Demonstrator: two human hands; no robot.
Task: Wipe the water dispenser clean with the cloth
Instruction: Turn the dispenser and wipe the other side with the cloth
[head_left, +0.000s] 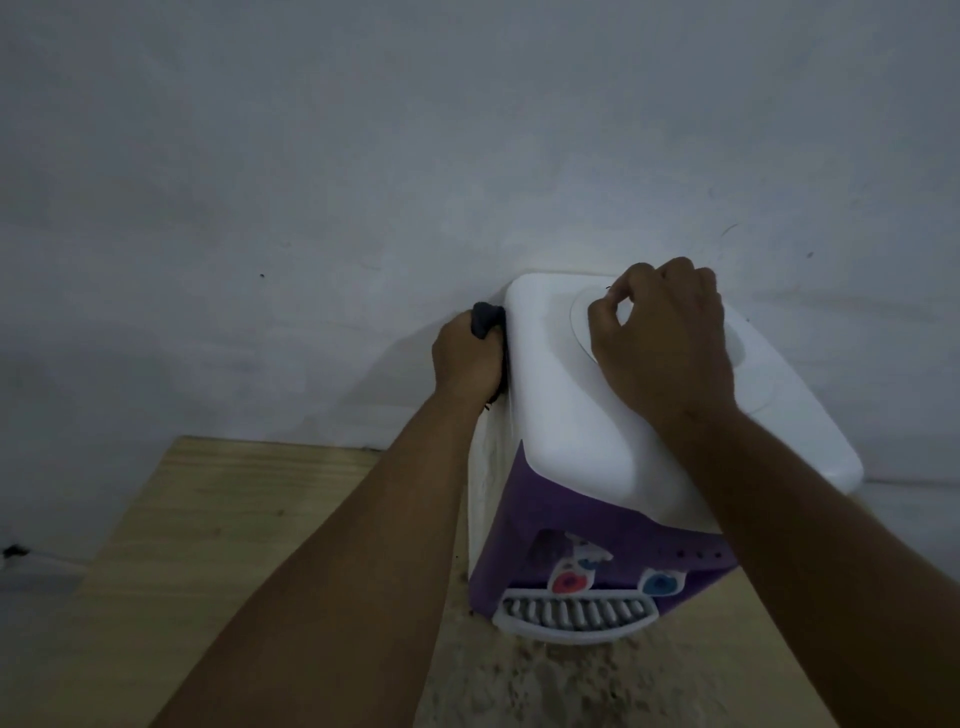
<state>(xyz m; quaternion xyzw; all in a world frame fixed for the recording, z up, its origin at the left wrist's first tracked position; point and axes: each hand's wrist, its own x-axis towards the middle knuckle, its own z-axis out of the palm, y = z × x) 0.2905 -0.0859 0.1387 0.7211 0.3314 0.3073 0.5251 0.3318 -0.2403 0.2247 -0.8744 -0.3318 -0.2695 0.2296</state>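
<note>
We've got the dispenser (571, 415) on the table (208, 519) against the wall (363, 156). Our left hand (467, 358) curls round the cloth (485, 317) at its left side; right hand (665, 338) rests on top, fingers curled.

L hand (467, 358) grips cloth (485, 316) at dispenser (571, 415) side; R hand (670, 338) curled atop.

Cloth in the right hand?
No, the left hand grips the cloth against the dispenser's side; the right hand rests on its top.
</note>
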